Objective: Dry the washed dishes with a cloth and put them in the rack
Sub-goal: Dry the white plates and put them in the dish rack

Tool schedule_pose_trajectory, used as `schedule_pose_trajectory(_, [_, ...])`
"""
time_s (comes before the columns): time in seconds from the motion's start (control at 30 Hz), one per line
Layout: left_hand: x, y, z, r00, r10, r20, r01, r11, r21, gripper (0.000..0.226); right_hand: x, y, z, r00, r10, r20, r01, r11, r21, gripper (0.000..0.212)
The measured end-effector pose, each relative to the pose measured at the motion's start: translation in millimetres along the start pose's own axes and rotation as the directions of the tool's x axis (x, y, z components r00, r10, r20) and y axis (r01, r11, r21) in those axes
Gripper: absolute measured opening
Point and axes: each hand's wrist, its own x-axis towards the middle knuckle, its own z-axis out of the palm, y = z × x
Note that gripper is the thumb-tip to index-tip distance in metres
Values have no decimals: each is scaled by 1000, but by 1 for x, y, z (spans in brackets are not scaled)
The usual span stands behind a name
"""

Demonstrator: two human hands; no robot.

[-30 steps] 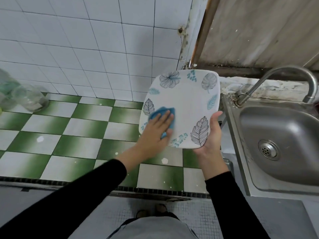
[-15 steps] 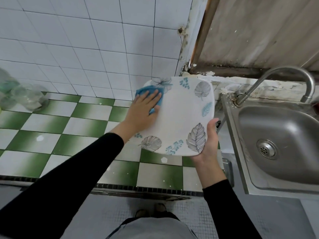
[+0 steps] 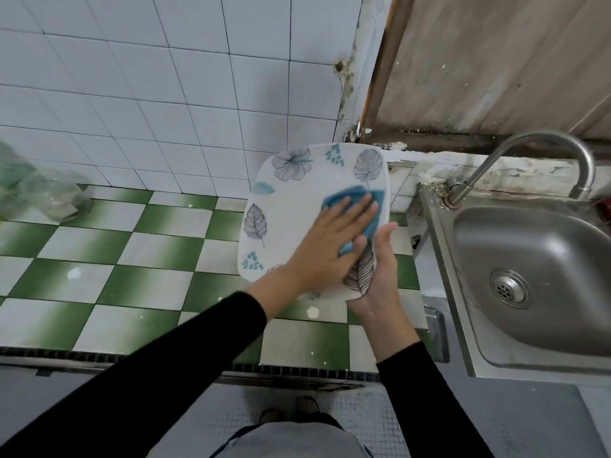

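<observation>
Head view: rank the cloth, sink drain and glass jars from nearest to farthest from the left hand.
1. Cloth, pressed under the left hand.
2. Drain, to the right, in the sink.
3. Jars, far left.

A square plate is shown at centre, its white face smooth and low in sheen, printed with grey and teal leaves. A soft blue cloth with a fine weave is laid on its right side. At right, a stainless-steel sink with a dull brushed sheen is seen, fitted with a shinier curved metal tap. The far wall is clad in glossy white ceramic tiles. The counter is tiled in smooth green and white squares flecked with pale spots. Clear glass jars are seen far left. A rough, stained grey board is set far right. The sleeves are of matt black fabric.
</observation>
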Motion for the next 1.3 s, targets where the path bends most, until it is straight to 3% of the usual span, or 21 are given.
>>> schedule_pose_trajectory(0.17, [31, -31, -15, 958, -238, -161, 246, 969, 32, 63, -9, 7, 4, 996, 72, 56, -69, 996, -58, 62])
schedule_pose_trajectory(0.3, [15, -26, -7, 993, -67, -96, 75, 994, 77, 60, -12, 8, 5, 995, 80, 52, -76, 995, -68, 60])
schedule_pose_trajectory(0.37, [20, -36, -15, 993, -46, -108, 55, 995, 82, 61, -13, 8, 4, 993, 95, 67, -90, 993, -71, 62])
schedule_pose_trajectory(0.5, [28, -31, -23, 935, -283, -214, 284, 959, -27, 66, -13, 11, 6, 990, 126, 69, -120, 990, -79, 63])
schedule_pose_trajectory(0.63, [17, -19, -16, 988, -93, -121, 101, 993, 60, 64, -12, 12, 7, 990, 128, 68, -124, 991, -57, 59])
schedule_pose_trajectory(0.7, [23, -28, -22, 985, -114, -132, 122, 991, 52, 65, -12, 13, 7, 989, 138, 60, -133, 988, -76, 60])
schedule_pose_trajectory(0.8, [33, -30, -27, 943, -277, -184, 281, 960, -3, 65, -12, 18, 6, 988, 146, 43, -140, 984, -114, 65])
schedule_pose_trajectory(0.97, [27, -23, -25, 995, -89, -41, 93, 991, 94, 60, -12, 15, 5, 985, 168, 48, -165, 984, -72, 58])
schedule_pose_trajectory(1.17, [15, -81, -41, 902, -430, -35, 427, 878, 217, 57, -5, 8, -12, 999, 50, 1, -50, 999, 2, 63])
schedule_pose_trajectory(1.3, [-28, -74, -36, 917, -384, 110, 336, 890, 308, 78, 2, -14, -17, 993, -116, 0, 116, 992, 47, 59])
